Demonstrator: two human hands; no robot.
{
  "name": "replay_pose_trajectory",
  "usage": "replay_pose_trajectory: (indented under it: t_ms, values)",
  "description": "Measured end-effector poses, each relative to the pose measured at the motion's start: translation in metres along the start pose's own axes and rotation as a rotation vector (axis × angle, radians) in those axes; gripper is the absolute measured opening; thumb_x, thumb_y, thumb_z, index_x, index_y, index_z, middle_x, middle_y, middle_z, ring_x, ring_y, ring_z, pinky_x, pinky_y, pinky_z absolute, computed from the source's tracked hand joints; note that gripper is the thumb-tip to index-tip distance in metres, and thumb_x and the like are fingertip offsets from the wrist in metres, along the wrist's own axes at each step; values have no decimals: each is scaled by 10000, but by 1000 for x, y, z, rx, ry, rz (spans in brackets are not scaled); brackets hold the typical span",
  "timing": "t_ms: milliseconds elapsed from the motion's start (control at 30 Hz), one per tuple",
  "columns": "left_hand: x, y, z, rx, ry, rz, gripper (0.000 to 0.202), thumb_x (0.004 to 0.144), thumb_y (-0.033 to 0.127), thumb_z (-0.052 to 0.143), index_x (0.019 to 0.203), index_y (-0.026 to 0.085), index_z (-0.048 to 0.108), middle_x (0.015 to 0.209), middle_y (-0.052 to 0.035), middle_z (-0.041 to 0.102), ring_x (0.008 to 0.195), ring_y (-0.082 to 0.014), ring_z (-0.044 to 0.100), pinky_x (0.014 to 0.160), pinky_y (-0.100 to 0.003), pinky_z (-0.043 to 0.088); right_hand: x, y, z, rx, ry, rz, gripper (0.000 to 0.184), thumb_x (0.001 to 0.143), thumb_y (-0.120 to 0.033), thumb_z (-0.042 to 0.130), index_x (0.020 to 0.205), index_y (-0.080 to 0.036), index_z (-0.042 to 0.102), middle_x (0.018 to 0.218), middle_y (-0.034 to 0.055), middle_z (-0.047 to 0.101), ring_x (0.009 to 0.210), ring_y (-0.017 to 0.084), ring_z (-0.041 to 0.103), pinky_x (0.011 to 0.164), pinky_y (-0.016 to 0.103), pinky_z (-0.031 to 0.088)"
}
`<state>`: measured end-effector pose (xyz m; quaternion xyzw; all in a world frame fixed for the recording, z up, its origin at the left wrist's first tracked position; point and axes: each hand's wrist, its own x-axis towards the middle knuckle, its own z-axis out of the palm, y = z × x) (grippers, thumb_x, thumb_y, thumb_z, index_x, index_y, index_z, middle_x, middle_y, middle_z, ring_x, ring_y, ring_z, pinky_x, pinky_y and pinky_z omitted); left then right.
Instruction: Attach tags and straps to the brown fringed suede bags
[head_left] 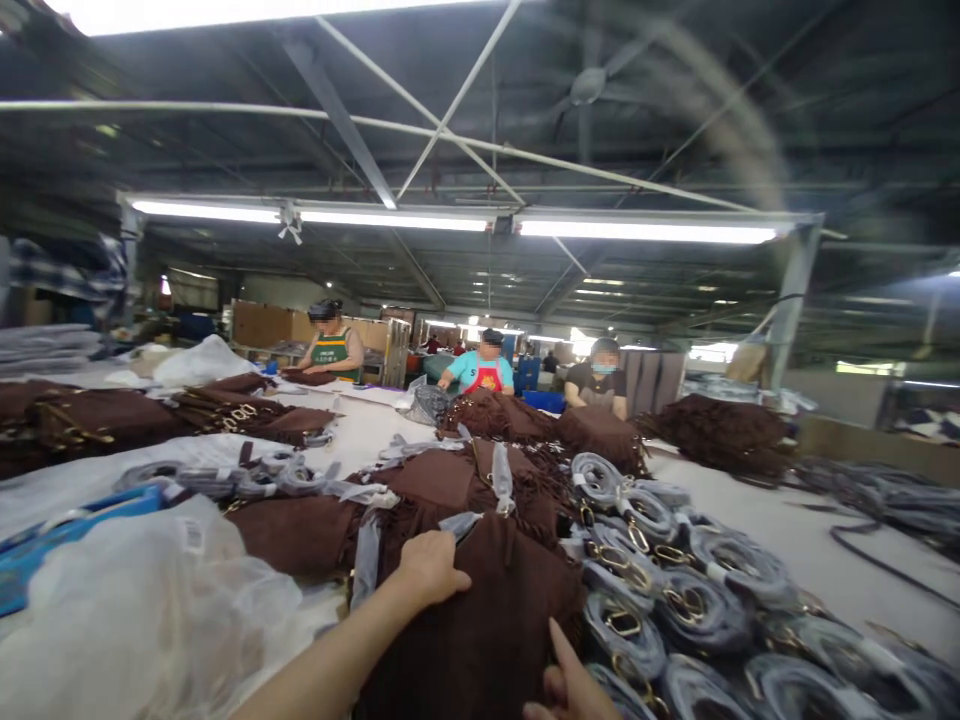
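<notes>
My left hand [429,568] reaches forward with its fingers curled over the top edge of a brown suede bag [480,620] that lies in front of me. My right hand [570,685] shows at the bottom edge, thumb raised, resting against the same bag's right side; its fingers are out of view. More brown fringed bags [450,480] are piled behind it on the white table [757,510]. To the right lie several wrapped grey straps [675,590] with gold buckles.
A clear plastic bag [142,600] and a blue item [67,525] lie at the left. Brown bags [90,420] fill the far left; another heap [720,430] sits far right. Three workers [484,365] stand at the table's far end.
</notes>
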<state>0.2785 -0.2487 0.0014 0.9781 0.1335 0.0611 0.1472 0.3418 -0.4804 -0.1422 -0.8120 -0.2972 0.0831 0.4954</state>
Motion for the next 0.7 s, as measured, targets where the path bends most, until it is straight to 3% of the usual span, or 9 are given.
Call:
replay_pose_trajectory:
  t_ms: [100, 200, 367, 467, 500, 567, 633, 667, 700]
  values:
    - [-1, 3, -1, 38, 23, 49, 254, 715, 301, 681, 935, 174, 682, 1069, -131, 713, 1039, -324, 658, 825, -364, 493, -3, 8, -1, 6, -42, -54, 951, 679, -413, 600, 1514, -95, 274, 680, -6, 582, 596, 208, 533, 538, 274, 417]
    - [-3, 12, -18, 51, 84, 136, 113, 772, 212, 622, 883, 197, 640, 984, -61, 718, 951, -237, 671, 764, -286, 482, -8, -17, -4, -118, -22, -96, 897, 662, -305, 576, 1489, -55, 334, 737, 32, 652, 679, 229, 577, 644, 296, 477]
    - [-15, 50, -94, 97, 313, 354, 191, 883, 122, 444, 1012, 205, 558, 1120, -90, 626, 1078, -247, 563, 919, -357, 411, -21, -97, -28, -52, -93, 26, 767, 672, -265, 538, 1424, -130, 464, 1137, 94, 670, 805, 222, 638, 675, 291, 523]
    - [-28, 62, -122, 235, 473, 553, 229, 875, 74, 393, 977, 195, 560, 1045, -93, 612, 1026, -259, 545, 891, -373, 424, -35, -121, -60, 35, -101, 29, 633, 703, -365, 551, 1284, -119, 588, 1097, 116, 670, 865, 254, 647, 644, 298, 532]
    - [-33, 61, -119, 289, 491, 615, 234, 867, 61, 393, 960, 193, 562, 1011, -87, 613, 991, -258, 546, 869, -373, 433, -43, -123, -73, 77, -126, 45, 592, 728, -410, 546, 1242, -124, 608, 1029, 105, 678, 833, 253, 652, 601, 289, 532]
    - [-44, 54, -89, 358, 434, 675, 230, 850, 48, 409, 939, 192, 565, 973, -78, 617, 940, -255, 546, 833, -374, 442, -65, -118, -96, 161, -210, 96, 498, 752, -481, 597, 1128, -159, 652, 890, 62, 675, 780, 246, 656, 551, 268, 521]
    - [-58, 39, -38, 376, 293, 652, 189, 838, 69, 455, 926, 191, 569, 982, -81, 625, 928, -254, 553, 808, -373, 450, -86, -105, -111, 129, -253, 165, 344, 773, -494, 653, 936, -195, 702, 796, 36, 671, 763, 245, 664, 571, 274, 536]
    - [-66, 31, -11, 366, 199, 639, 164, 831, 88, 487, 925, 192, 573, 992, -81, 630, 931, -249, 563, 805, -365, 454, -92, -98, -114, 105, -270, 207, 322, 764, -485, 698, 919, -203, 713, 841, 47, 685, 785, 256, 669, 569, 284, 549]
    - [-73, 23, 14, 363, 83, 658, 125, 838, 128, 516, 923, 194, 579, 1004, -81, 634, 926, -244, 576, 787, -354, 461, -95, -91, -113, 69, -121, 243, 308, 773, -485, 724, 902, -206, 715, 811, 47, 685, 738, 242, 665, 568, 295, 556]
